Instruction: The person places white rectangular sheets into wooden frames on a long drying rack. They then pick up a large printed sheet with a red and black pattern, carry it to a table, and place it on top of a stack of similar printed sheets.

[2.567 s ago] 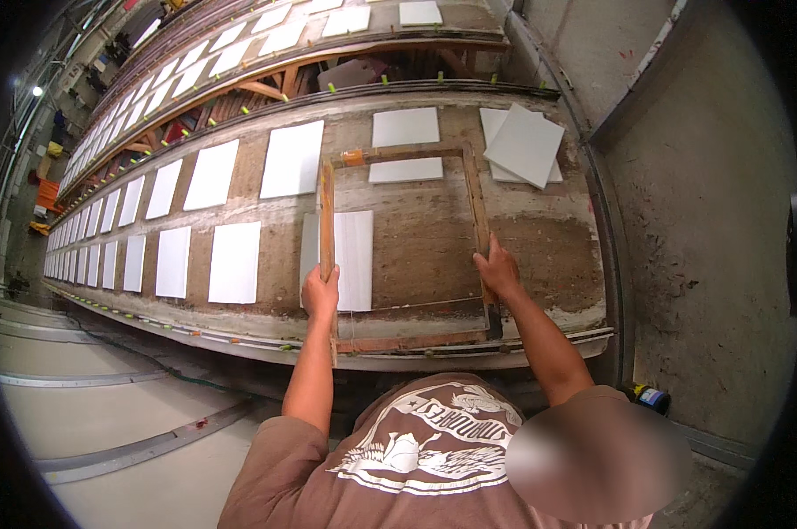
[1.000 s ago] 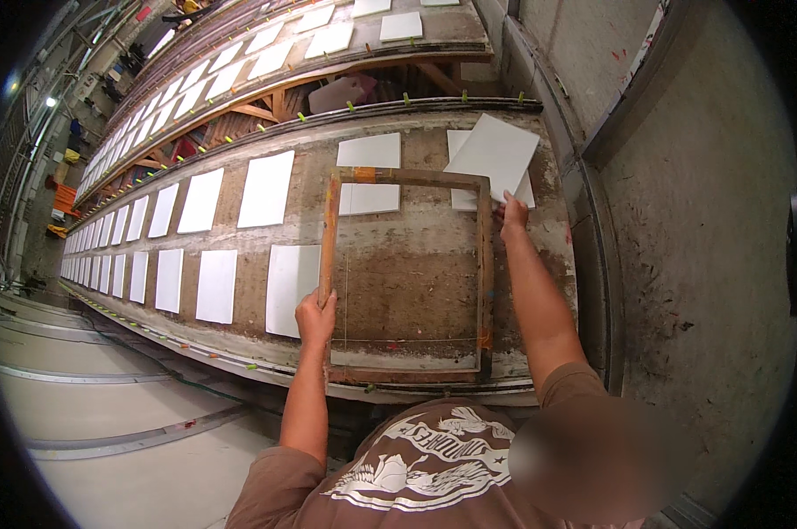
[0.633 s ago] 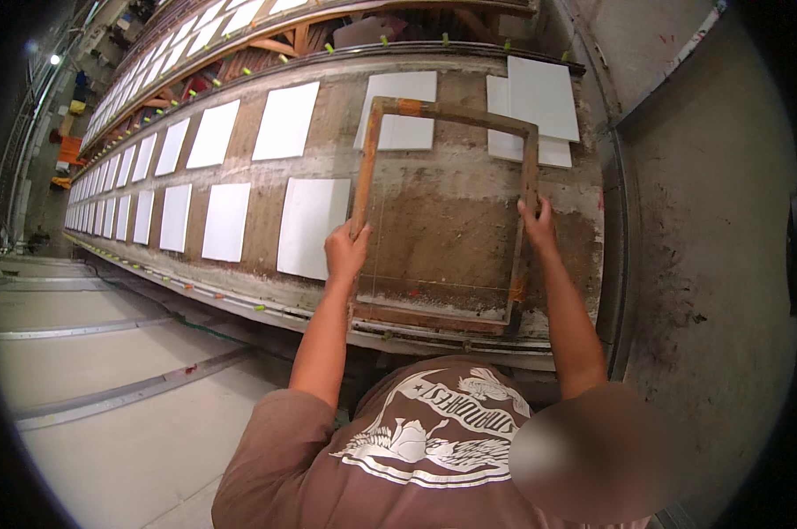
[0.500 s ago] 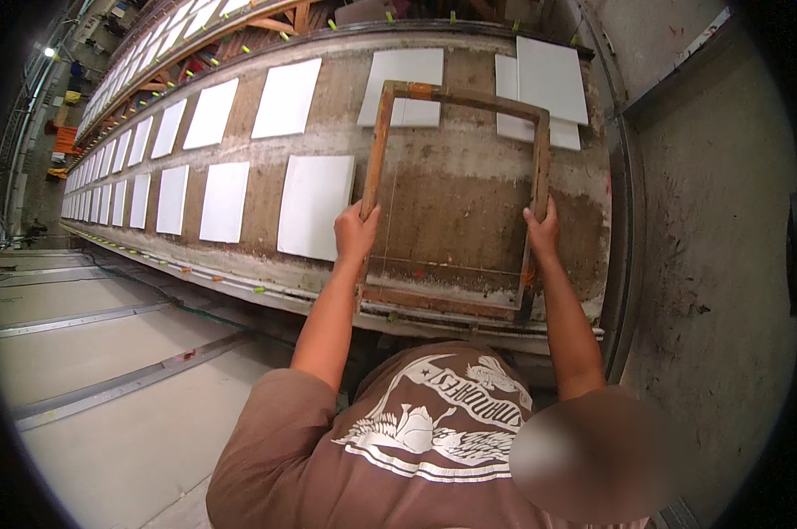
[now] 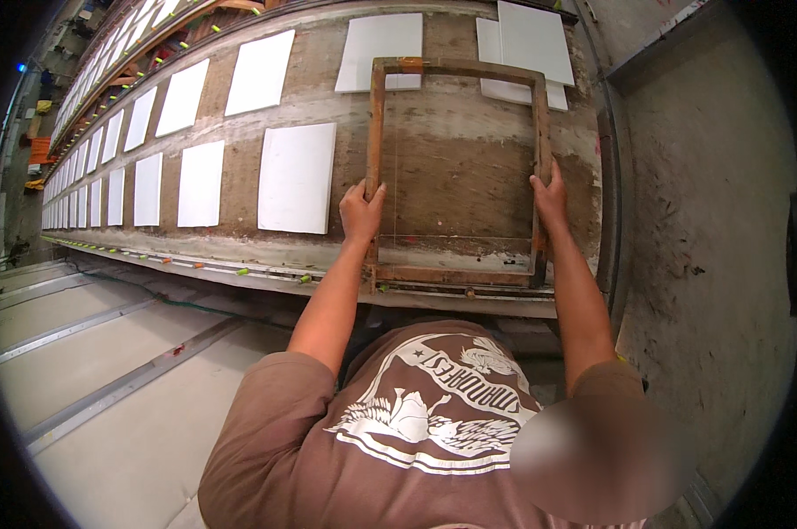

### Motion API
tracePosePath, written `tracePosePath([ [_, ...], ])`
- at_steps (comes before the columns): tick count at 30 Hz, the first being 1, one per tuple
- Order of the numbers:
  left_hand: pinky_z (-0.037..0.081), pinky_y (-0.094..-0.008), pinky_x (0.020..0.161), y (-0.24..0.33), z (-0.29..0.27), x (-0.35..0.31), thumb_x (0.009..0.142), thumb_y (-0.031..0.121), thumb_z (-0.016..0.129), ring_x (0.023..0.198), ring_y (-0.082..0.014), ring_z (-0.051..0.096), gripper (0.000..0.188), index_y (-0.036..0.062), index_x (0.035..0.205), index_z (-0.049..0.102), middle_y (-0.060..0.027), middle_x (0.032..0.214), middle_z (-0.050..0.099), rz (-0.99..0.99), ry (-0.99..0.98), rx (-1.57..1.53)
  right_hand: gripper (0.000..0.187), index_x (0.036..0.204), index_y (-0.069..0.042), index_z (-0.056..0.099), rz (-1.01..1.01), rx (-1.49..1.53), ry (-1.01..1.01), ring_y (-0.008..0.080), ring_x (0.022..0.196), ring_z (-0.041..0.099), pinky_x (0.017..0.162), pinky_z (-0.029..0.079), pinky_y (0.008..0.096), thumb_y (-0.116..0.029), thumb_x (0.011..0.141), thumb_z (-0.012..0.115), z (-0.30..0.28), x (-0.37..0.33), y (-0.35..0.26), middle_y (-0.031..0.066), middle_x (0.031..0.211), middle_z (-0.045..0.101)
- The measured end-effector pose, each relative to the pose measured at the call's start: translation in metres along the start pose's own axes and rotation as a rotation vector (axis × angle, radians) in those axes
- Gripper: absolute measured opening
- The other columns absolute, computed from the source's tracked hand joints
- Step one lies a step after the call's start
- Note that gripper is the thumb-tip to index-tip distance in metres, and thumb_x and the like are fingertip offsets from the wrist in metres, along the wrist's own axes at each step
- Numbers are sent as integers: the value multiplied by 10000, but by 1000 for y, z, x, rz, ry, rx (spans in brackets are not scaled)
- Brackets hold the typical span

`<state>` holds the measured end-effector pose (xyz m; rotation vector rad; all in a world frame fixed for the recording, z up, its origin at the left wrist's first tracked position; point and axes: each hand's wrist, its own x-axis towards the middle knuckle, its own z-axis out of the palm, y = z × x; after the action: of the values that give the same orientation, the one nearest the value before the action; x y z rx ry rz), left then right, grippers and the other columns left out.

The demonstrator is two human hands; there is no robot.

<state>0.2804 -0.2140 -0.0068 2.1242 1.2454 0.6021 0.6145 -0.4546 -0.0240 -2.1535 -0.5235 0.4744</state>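
A rectangular wooden frame [image 5: 377, 123], worn brown with orange tape patches, is in both my hands over the long table's right end. My left hand [image 5: 361, 212] grips its left bar, and my right hand [image 5: 550, 196] is closed around the right bar. Thin lines show inside the frame, with the stained brown tabletop [image 5: 460, 189] visible through it. Its far left corner overlaps a white rectangular sheet [image 5: 376, 44]; its far right corner overlaps stacked white sheets [image 5: 535, 44]. Another white sheet [image 5: 297, 176] lies just left of my left hand. Whether the frame touches the table is unclear.
Two rows of white sheets [image 5: 200, 183] run away leftward along the table. Small green and orange tabs [image 5: 306, 279] line its front rail. Pale panels with metal strips [image 5: 134, 331] lie at the near left. A grey concrete surface [image 5: 698, 220] borders the right side.
The frame has shifted slightly right, away from the nearest white sheet, and turned squarer to the table edge. Both hands keep their grip. My view has moved a little too.
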Motion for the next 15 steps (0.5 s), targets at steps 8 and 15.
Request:
tracePosePath([
  [8, 503, -478, 747, -5, 15, -8, 906, 393, 709, 835, -393, 648, 427, 35, 1140, 715, -189, 897, 665, 2, 36, 46, 755, 1580, -79, 303, 114, -195, -21, 398, 1340, 489, 1095, 412, 490, -243, 936, 661, -3, 6, 9, 251, 1479, 469],
  [15, 519, -470, 800, 10, 12, -10, 909, 458, 685, 938, -383, 655, 469, 65, 1164, 718, -157, 992, 675, -111, 15, 191, 739, 1578, -84, 287, 19, -312, 21, 386, 1301, 455, 1069, 414, 507, -225, 951, 651, -2, 1, 11, 206, 1412, 418],
])
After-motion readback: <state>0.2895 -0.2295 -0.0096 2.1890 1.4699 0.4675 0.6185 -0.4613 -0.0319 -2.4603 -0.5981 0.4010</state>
